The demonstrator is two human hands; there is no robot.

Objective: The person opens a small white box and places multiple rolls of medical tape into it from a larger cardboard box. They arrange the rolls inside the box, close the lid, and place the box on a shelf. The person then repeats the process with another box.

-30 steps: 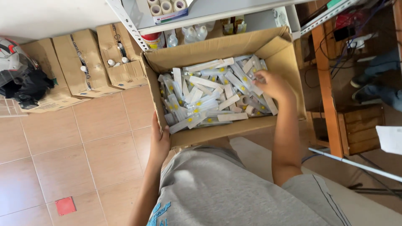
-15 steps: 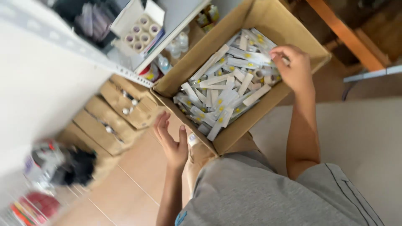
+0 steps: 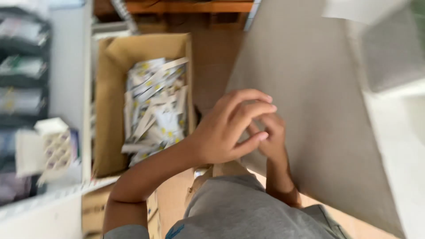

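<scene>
Filling the right side is a large grey board (image 3: 310, 110), leaning beside an open cardboard box (image 3: 110, 110) of small white packets (image 3: 155, 110). Both hands meet in front of it: the left hand (image 3: 230, 128) curls over the right hand (image 3: 270, 137), fingers touching. Whether they pinch anything, I cannot tell.

The left hand (image 3: 226, 130) and right hand (image 3: 270, 137) meet in front of the body, fingers curled together, over a grey surface (image 3: 310, 88). Just left of them stands an open cardboard box (image 3: 110, 110) filled with small white packets (image 3: 155, 106); the view is blurred
</scene>
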